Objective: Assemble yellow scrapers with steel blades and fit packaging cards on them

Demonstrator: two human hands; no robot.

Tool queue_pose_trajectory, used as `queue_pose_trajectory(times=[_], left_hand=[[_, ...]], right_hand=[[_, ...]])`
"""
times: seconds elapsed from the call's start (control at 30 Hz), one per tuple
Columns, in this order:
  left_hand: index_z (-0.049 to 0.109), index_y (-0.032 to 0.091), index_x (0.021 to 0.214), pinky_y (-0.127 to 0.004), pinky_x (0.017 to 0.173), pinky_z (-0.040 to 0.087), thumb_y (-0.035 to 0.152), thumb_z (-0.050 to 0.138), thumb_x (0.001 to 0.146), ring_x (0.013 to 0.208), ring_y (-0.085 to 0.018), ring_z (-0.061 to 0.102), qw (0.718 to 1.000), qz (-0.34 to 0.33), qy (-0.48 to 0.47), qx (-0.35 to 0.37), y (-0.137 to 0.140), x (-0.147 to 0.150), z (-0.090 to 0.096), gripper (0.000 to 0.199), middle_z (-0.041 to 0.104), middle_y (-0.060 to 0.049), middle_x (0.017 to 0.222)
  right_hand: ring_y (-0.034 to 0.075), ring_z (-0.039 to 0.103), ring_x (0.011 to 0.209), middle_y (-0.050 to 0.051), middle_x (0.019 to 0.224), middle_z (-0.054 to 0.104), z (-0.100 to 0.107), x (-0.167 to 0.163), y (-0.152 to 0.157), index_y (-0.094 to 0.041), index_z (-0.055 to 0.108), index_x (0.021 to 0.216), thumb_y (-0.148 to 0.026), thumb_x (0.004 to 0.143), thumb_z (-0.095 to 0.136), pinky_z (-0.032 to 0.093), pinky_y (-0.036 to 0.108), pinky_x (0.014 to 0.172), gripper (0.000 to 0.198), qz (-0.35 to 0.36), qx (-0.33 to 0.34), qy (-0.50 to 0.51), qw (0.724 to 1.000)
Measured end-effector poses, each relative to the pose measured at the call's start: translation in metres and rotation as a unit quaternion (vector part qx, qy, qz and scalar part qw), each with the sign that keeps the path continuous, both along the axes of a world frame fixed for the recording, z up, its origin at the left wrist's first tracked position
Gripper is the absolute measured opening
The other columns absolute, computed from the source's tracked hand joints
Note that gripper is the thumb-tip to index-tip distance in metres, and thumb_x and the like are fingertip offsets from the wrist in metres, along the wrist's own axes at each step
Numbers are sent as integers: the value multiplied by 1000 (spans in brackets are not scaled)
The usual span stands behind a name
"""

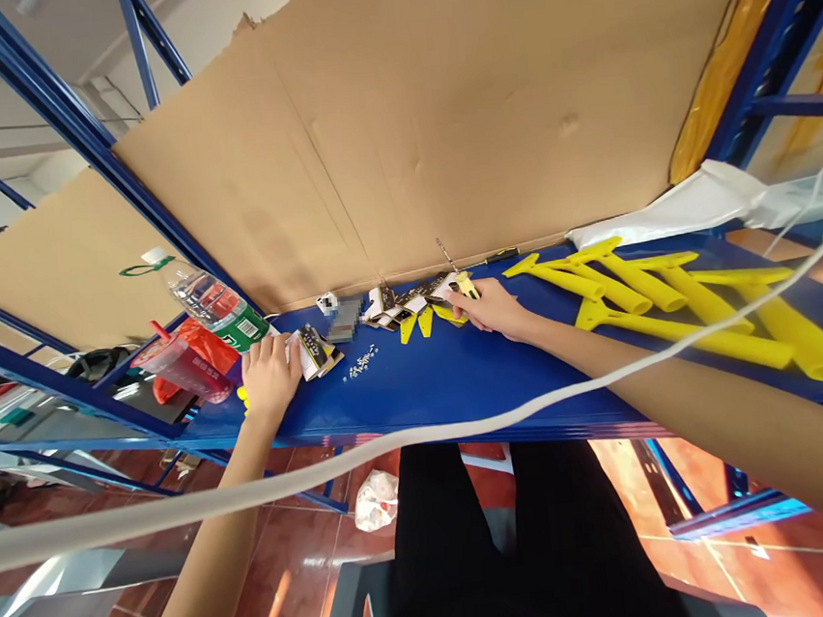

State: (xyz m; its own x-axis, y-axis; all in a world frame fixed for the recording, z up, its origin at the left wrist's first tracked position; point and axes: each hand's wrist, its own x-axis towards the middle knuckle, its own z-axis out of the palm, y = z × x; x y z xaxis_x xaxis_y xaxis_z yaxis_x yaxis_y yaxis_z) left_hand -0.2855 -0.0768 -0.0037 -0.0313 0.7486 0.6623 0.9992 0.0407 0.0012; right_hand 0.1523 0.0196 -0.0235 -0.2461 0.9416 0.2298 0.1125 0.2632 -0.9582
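My right hand (490, 309) is closed around the yellow handle of a screwdriver (465, 286), its metal shaft pointing up and away. Beside that hand, several flat yellow plastic pieces (425, 322) stick out from a row of black-and-white printed cards (417, 295). At the left end of the shelf my left hand (268, 373) rests with fingers curled down. Yellow bits (243, 397) peek out at its left side, but what its fingers grip is hidden. A stack of printed cards (316, 353) lies just right of it. Small metal fasteners (362, 362) are scattered on the blue shelf (405, 387).
Several yellow tube-shaped parts (698, 339) fill the right side. A water bottle (211, 303) and a red cup (184, 364) stand left. Another screwdriver (500, 255) lies by the cardboard wall (437, 122). A white cable (430, 433) crosses in front of my view.
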Motion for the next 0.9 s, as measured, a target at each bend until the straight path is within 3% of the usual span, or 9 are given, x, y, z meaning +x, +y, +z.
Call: queue_pose_trajectory(times=[0.27, 0.6, 0.9], left_hand=[[77, 22, 125, -60, 117, 46, 54, 47, 115, 130, -45, 65, 997, -65, -8, -37, -15, 4, -12, 45, 78, -22, 133], [76, 20, 126, -59, 117, 50, 50, 43, 115, 125, -42, 66, 997, -43, -40, -58, 5, -1, -21, 46, 74, -21, 129], [75, 18, 135, -66, 122, 47, 50, 44, 116, 133, -46, 62, 996, -54, -51, -59, 14, 23, -31, 49, 66, -26, 142]], right_hand=[[10, 45, 40, -1, 47, 56, -2, -1, 1, -20, 68, 70, -70, 99, 85, 35, 25, 41, 61, -6, 5, -4, 1000], [10, 46, 40, -1, 46, 56, -6, -2, 2, -20, 66, 69, -68, 100, 86, 34, 25, 40, 60, -7, 17, -10, 1000], [10, 46, 40, 0, 49, 58, -6, -2, 3, -20, 66, 68, -71, 99, 85, 35, 26, 39, 62, -2, 16, -8, 1000]])
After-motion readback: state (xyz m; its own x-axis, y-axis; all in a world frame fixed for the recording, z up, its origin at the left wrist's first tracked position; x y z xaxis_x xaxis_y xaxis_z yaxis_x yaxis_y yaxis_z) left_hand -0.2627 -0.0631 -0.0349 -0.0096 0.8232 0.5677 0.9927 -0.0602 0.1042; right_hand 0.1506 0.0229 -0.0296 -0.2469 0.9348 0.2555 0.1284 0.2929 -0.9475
